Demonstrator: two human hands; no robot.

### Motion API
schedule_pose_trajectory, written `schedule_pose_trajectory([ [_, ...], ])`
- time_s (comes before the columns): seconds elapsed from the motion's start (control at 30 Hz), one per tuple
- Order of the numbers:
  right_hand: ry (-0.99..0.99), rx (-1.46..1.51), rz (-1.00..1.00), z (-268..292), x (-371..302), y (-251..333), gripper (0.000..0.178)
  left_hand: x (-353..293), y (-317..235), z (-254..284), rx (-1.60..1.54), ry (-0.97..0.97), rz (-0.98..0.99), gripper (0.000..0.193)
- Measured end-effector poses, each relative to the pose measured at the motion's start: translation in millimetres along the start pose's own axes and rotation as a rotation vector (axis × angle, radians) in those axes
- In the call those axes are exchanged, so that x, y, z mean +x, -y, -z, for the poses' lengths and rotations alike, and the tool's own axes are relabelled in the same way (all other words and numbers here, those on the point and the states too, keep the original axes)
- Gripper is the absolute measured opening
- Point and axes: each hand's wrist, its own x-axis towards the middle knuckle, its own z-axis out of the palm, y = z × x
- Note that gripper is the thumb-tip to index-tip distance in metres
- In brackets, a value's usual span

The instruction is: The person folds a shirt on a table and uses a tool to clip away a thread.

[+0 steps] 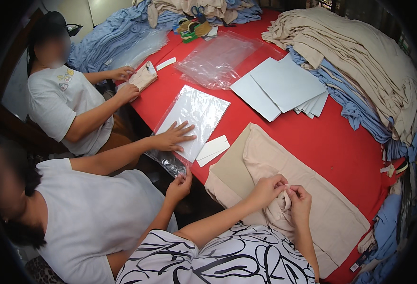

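A beige shirt (327,208) lies spread on the red table in front of me, with a stiff tan board (234,161) on its far left part. At its near side, my left hand (266,190) and my right hand (299,202) are close together. Both pinch the bunched collar (280,204) of the shirt, fingertips almost touching. The fabric between my fingers is partly hidden by them.
Left of me, a co-worker's hand (173,137) presses a clear bag holding white sheets (204,111). White strips (212,150) lie beside it. Another person handles a folded beige garment (143,77). Pale boards (284,85), plastic bags (218,57) and beige and blue garment piles (350,57) occupy the far table.
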Motion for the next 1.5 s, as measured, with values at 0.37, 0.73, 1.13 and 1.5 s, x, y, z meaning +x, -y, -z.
schedule_pose_trajectory([
  [0.37, -0.058, -0.166, 0.128, 1, 3, -12, 0.016, 11, 25, -6, -0.227, 0.039, 0.108, 0.012],
  [0.73, 0.048, -0.002, -0.062, -9, -5, 25, 0.022, 11, 11, -3, -0.359, 0.048, 0.268, 0.016],
  [1.13, 0.006, -0.107, 0.072, 20, -8, 19, 0.023, 5, -3, -1, -0.459, 0.105, 0.175, 0.027],
  [1.5, -0.049, -0.245, 0.126, 10, -11, 34, 0.023, 3, -18, 0, -0.210, 0.130, 0.158, 0.022],
])
